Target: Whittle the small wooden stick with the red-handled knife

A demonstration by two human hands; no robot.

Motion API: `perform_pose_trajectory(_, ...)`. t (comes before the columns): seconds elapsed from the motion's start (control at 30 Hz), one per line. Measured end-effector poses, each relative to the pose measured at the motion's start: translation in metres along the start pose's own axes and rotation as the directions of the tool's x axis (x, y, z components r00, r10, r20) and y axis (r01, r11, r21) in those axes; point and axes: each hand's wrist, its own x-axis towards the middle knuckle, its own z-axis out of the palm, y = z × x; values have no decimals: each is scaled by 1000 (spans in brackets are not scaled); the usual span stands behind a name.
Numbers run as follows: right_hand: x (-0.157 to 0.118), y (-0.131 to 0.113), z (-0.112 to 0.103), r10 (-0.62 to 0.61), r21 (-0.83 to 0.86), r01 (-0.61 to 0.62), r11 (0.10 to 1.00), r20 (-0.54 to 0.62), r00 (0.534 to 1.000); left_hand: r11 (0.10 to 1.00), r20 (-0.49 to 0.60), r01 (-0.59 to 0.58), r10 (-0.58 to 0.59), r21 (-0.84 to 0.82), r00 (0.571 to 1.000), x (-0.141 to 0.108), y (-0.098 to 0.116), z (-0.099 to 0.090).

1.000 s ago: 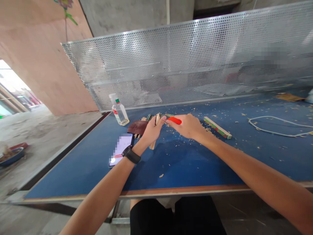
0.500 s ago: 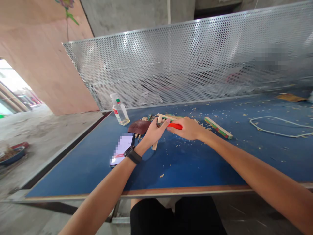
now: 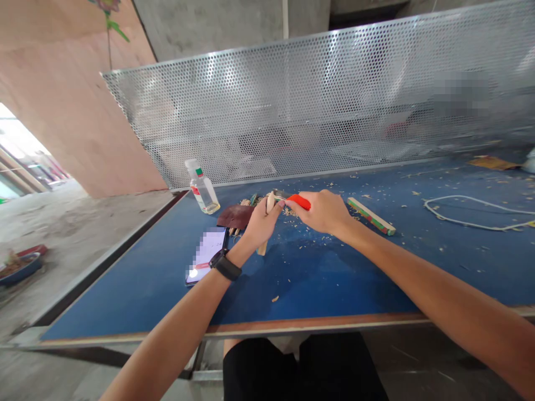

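My left hand [image 3: 259,224], with a black watch on its wrist, is closed around a pale piece of wood [image 3: 271,201] whose rounded end sticks up past the fingers. My right hand [image 3: 326,211] grips the red handle of a carving knife [image 3: 300,201]. The metal blade points left and meets the upper end of the wood, close to my left thumb. Below my left palm shows a flat wooden strip [image 3: 262,248]; whether it belongs to the held piece I cannot tell. Wood shavings [image 3: 290,213] lie beneath the hands.
Left of my hands are a brown leather-like piece [image 3: 234,216], a lit phone [image 3: 208,250] and a clear bottle [image 3: 204,189]. A painted wooden stick [image 3: 371,216] and a white cord loop [image 3: 426,207] lie rightward on the blue table [image 3: 146,301]. A perforated metal screen [image 3: 267,111] stands behind.
My right hand and the knife have shifted slightly up, and the blade now shows at the upper end of the wood. My left hand keeps its grip and has tilted a little.
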Motion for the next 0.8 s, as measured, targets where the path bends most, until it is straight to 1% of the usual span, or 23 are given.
perform_pose_trajectory(0.07, 0, 1, 0, 15, 2, -15, 1000, -24, 1000, 1000, -5, -2, 3, 8, 1000, -2, 1, 2)
perform_pose_trajectory(0.17, 1, 4, 0, -5, 73, 4, 997, 8, 1000, 1000, -18, 9, -8, 25, 1000, -2, 0, 2)
perform_pose_trajectory(0.33, 4, 15, 4, -113, 221, 84, 972, 121, 986, 997, -35, 32, -29, 70, 999, -3, 1, 2)
perform_pose_trajectory(0.4, 5, 19, 6, -160, 284, 115, 952, 142, 977, 996, -32, 60, -58, 72, 998, -5, 2, 2)
perform_pose_trajectory(0.47, 6, 21, 7, -188, 323, 131, 937, 150, 971, 995, -28, 96, -95, 36, 995, -6, 3, 3)
perform_pose_trajectory(0.57, 5, 22, 8, -164, 312, 109, 944, 156, 974, 989, -16, 143, -144, -34, 989, -5, 3, 4)
perform_pose_trajectory(0.67, 4, 21, 9, -143, 275, 95, 957, 161, 977, 978, -6, 198, -199, -60, 980, -4, 3, 4)
perform_pose_trajectory(0.73, 3, 20, 9, -175, 274, 124, 954, 170, 970, 972, 13, 225, -225, -64, 974, -4, 3, 5)
perform_pose_trajectory(0.8, 3, 20, 9, -217, 288, 156, 945, 195, 956, 974, 29, 220, -218, -55, 975, -5, 3, 6)
